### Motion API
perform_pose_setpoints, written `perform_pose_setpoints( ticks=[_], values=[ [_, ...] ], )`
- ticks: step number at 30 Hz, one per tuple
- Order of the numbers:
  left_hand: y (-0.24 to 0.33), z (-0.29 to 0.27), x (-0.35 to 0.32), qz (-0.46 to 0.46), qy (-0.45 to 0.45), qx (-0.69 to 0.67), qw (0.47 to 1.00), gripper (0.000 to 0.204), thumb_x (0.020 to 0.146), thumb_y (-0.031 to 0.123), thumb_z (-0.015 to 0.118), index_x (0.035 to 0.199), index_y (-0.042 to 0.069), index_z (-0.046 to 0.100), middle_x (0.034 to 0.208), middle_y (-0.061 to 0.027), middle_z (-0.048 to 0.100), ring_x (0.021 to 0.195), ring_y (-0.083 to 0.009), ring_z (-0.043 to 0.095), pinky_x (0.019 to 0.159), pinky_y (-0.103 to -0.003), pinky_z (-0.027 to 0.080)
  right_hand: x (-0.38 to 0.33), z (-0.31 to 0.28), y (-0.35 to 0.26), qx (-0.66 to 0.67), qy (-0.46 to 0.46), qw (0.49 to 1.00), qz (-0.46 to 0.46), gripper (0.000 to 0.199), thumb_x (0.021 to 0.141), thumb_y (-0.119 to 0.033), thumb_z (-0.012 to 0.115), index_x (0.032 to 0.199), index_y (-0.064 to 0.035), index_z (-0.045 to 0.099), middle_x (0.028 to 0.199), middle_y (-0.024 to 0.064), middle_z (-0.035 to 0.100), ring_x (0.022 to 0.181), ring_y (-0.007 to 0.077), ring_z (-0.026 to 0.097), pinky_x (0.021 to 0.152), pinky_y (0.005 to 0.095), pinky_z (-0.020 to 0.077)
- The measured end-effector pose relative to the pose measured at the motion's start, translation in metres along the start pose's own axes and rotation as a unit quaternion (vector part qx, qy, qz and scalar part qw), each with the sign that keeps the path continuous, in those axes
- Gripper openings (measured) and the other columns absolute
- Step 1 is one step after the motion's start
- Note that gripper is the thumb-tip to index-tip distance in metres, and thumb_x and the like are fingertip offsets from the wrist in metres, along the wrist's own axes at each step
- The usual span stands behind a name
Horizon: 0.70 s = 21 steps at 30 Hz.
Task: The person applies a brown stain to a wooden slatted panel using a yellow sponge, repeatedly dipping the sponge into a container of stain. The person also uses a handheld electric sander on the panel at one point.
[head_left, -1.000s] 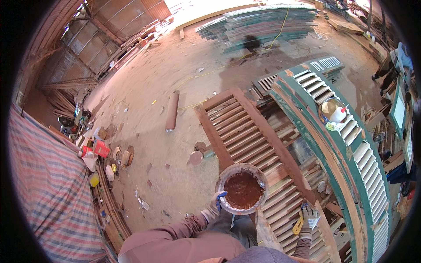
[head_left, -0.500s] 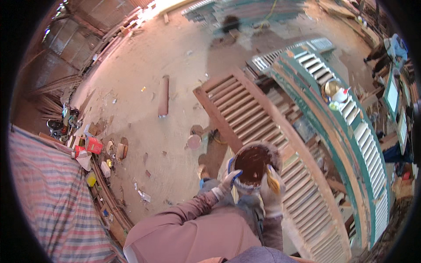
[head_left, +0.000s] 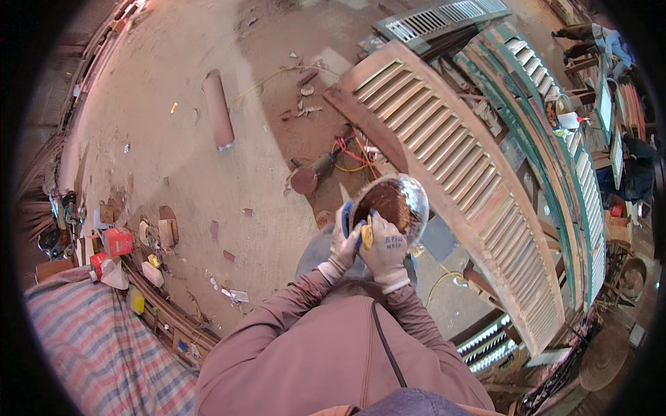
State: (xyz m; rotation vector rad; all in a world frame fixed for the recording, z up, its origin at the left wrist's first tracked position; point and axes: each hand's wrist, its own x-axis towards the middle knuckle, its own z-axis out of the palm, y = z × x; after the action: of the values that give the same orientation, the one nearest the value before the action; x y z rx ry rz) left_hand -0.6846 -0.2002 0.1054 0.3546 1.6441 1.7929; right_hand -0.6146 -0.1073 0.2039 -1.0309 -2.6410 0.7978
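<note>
A round bowl [head_left: 414, 201] with a shiny outer wall and brown paste or liquid inside hangs tilted in front of my body. My left hand [head_left: 340, 248], in a pale glove with blue at the fingers, is closed on its near left rim. My right hand [head_left: 386, 251], gloved in white, is at the near side of the bowl, fingers curled around a small yellow-handled tool [head_left: 366, 234]. The tool's working end is hidden. Just beyond the bowl lies a brown louvered shutter panel [head_left: 444, 156], apart from both hands.
Green louvered panels [head_left: 555, 187] are stacked to the right, with a white bottle [head_left: 570, 121] on top. A brown cylinder [head_left: 218, 111] lies on the dirt floor. A power tool [head_left: 316, 173] with cords sits beyond the bowl. Striped cloth [head_left: 104, 340] covers the lower left.
The bowl has tipped over sideways and moved slightly away from me. My right hand has come from its right side to its near side, close to my left hand. My view has shifted.
</note>
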Motion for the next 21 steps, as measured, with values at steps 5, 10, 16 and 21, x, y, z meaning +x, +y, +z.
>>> perform_pose_setpoints(
  ticks=[5,10,16,21],
  values=[
    [0.04,-0.079,0.027,0.002,-0.013,0.058,0.998,0.06,0.099,0.026,0.057,0.146,-0.003,0.036,0.144,-0.0169,0.045,0.135,-0.0252,0.042,0.115,-0.037,0.03,0.019,0.067,-0.03,0.142,0.045,0.989,0.004,0.029,0.091,-0.019,0.065,0.115,-0.0018,0.065,0.099,0.0134,0.069,0.088,0.027,0.068,0.079,0.0387,0.0526],
    [0.011,-0.13,0.06,-0.002,0.027,-0.071,0.997,0.059,0.102,0.039,0.05,0.144,0.001,0.037,0.139,-0.0105,0.047,0.13,-0.0203,0.044,0.113,-0.035,0.032,0.039,0.066,-0.028,0.411,-0.04,0.889,0.197,0.032,0.094,-0.01,0.059,0.125,-0.0051,0.064,0.122,0.017,0.065,0.111,0.0281,0.064,0.094,0.0403,0.0496],
    [0.016,-0.149,0.106,-0.079,0.078,-0.224,0.968,0.061,0.106,0.042,0.037,0.154,0.006,0.028,0.15,-0.0083,0.041,0.139,-0.0216,0.039,0.119,-0.036,0.027,0.07,0.044,-0.013,0.18,0.044,0.983,-0.021,0.052,0.081,0.003,0.05,0.13,-0.0085,0.063,0.085,0.0088,0.076,0.071,0.0204,0.075,0.064,0.0281,0.0556],
    [0.026,-0.168,0.155,-0.051,0.035,-0.252,0.966,0.057,0.104,0.039,0.044,0.15,0.008,0.032,0.146,-0.0092,0.047,0.13,-0.023,0.05,0.111,-0.038,0.041,0.101,0.041,-0.021,0.137,0.081,0.987,-0.031,0.051,0.081,0.003,0.052,0.129,-0.0086,0.063,0.085,0.008,0.076,0.07,0.0189,0.075,0.062,0.0282,0.0549]
  ],
)
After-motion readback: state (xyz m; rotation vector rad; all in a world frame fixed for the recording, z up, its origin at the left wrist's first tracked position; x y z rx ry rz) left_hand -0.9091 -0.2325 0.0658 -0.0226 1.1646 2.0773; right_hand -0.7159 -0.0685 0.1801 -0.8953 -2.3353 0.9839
